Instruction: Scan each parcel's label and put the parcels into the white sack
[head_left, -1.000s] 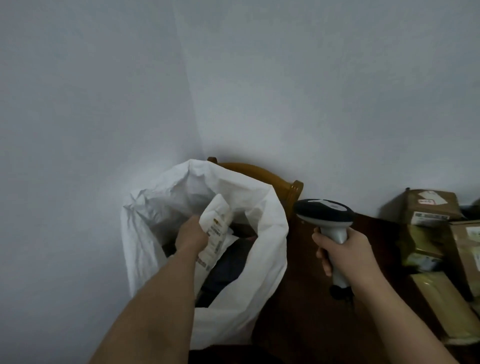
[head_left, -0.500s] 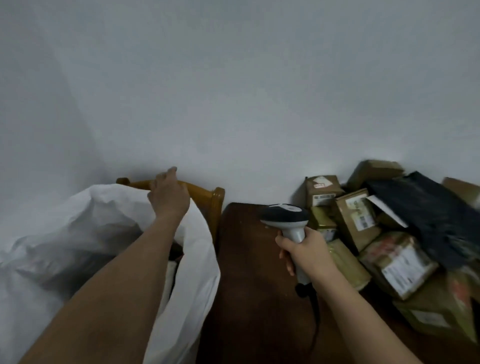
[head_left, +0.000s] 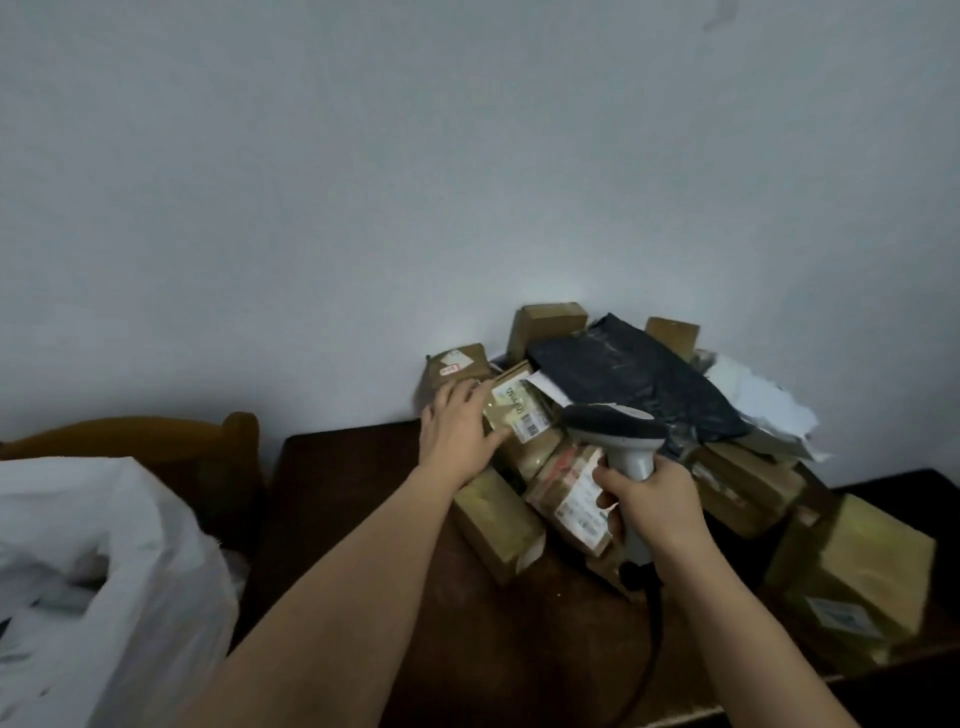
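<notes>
A heap of brown cardboard parcels lies on the dark wooden table (head_left: 395, 545) against the wall. My left hand (head_left: 460, 431) reaches into the heap and lies on a small labelled brown box (head_left: 519, 410), thumb at its lower edge; I cannot see whether the fingers close round it. My right hand (head_left: 647, 506) grips the handle of a grey barcode scanner (head_left: 615, 434), whose dark head hangs over the parcels. A taped parcel with a white label (head_left: 571, 493) lies just left of that hand. The white sack (head_left: 98, 587) stands open at the lower left.
A black plastic mailer (head_left: 634, 382) and a white one (head_left: 753, 395) top the heap. More boxes (head_left: 857, 577) lie at the right table end. A wooden chair back (head_left: 156, 436) stands behind the sack. The scanner's cable (head_left: 655, 634) runs down across the table.
My left hand let go of a white parcel in the sack, left the sack and crossed right to the labelled box in the heap. The view swung right. The scanner stays in my right hand.
</notes>
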